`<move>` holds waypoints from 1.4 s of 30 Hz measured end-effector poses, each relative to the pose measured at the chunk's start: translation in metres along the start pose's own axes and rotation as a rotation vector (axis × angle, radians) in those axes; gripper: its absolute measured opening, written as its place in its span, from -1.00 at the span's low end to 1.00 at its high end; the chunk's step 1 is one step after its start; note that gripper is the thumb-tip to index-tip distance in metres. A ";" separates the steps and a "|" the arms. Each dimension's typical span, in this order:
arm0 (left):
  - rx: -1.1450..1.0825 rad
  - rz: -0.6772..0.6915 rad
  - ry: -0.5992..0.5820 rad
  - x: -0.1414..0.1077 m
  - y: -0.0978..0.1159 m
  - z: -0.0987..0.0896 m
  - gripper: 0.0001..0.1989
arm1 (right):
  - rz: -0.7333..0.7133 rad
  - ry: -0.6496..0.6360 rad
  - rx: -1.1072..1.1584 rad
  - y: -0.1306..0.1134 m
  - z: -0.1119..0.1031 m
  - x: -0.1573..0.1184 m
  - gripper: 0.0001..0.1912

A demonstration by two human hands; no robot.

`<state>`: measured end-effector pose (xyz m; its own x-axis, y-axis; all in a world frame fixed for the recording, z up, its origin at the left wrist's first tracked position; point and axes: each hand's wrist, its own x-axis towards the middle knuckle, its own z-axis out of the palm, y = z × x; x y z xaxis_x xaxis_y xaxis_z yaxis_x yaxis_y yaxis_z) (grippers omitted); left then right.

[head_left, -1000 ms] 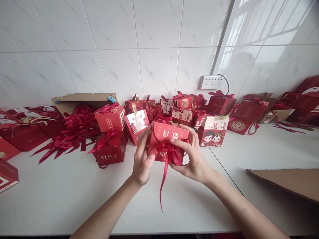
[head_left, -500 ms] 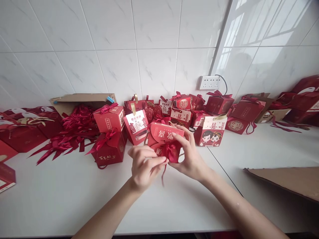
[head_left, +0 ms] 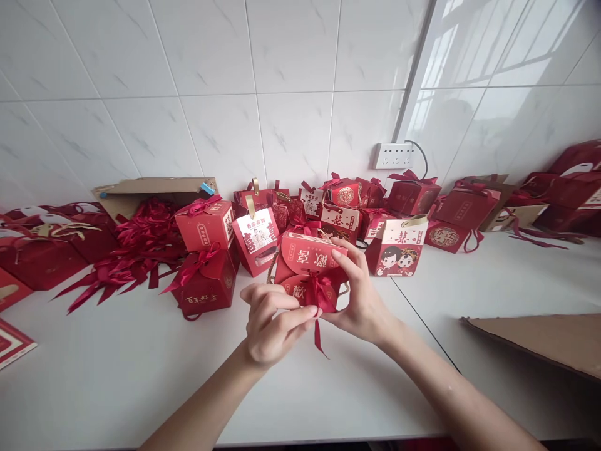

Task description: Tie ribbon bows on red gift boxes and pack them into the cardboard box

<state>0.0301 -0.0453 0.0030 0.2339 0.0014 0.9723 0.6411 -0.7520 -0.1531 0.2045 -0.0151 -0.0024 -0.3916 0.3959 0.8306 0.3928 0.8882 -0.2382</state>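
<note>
A red gift box (head_left: 300,257) with gold lettering and a twisted cord handle is held up above the table, its lettered face towards me. My right hand (head_left: 361,291) grips the box by its right side, thumb low and fingers at the upper edge. A dark red satin ribbon (head_left: 321,291) is tied in a bow at the front of the box. My left hand (head_left: 277,319) pinches the ribbon at the bow's lower left, with the fingers curled. One ribbon tail hangs below the fingertips.
Several finished red boxes (head_left: 204,282) stand along the tiled wall, some stacked. To the left, a pile of loose red ribbons (head_left: 145,238) spills from a cardboard box (head_left: 157,185). A cardboard sheet (head_left: 539,338) lies at the right on the white table (head_left: 357,394). A power strip (head_left: 393,156) hangs on the wall.
The box has tilted slightly so that more of its lettered front shows. The ribbon tail now hangs further right, and my left fingers have shifted slightly right and down along the bow.
</note>
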 end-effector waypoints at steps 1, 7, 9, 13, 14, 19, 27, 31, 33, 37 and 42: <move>0.001 0.001 0.002 0.000 0.000 0.000 -0.95 | 0.001 0.004 -0.008 0.000 0.000 0.000 -0.06; 0.010 0.019 -0.021 0.003 0.001 -0.003 -0.94 | -0.009 0.031 -0.029 0.000 -0.001 0.001 -0.07; 0.021 0.035 -0.032 0.004 0.001 -0.004 -0.96 | -0.013 0.040 -0.014 0.000 0.000 0.001 -0.05; 0.031 0.067 -0.034 0.007 0.002 -0.006 -0.96 | -0.035 0.057 0.021 0.000 0.000 0.001 -0.03; 0.027 0.073 -0.031 0.007 0.002 -0.007 -0.96 | -0.041 0.060 0.023 0.000 0.000 0.001 -0.03; 0.011 0.093 -0.034 0.007 0.002 -0.008 -0.94 | -0.047 0.063 0.003 -0.001 -0.001 0.001 -0.05; 0.014 0.089 -0.034 0.008 0.003 -0.007 -0.93 | -0.071 0.093 0.013 0.001 0.000 0.000 -0.04; 0.021 0.067 -0.039 0.008 0.005 -0.007 -0.91 | -0.087 0.103 0.019 0.002 0.000 0.000 -0.03; 0.021 0.057 -0.035 0.007 0.005 -0.007 -0.91 | -0.100 0.106 0.032 0.002 0.000 0.000 -0.03; 0.011 0.057 -0.035 0.006 0.005 -0.007 -0.91 | -0.096 0.101 0.037 0.003 0.000 0.000 -0.04; 0.018 0.060 -0.042 0.007 0.005 -0.007 -0.91 | -0.092 0.097 0.041 0.002 0.000 0.000 -0.05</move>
<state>0.0293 -0.0536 0.0099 0.3019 -0.0154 0.9532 0.6381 -0.7395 -0.2141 0.2057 -0.0131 -0.0026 -0.3417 0.2899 0.8940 0.3243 0.9292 -0.1774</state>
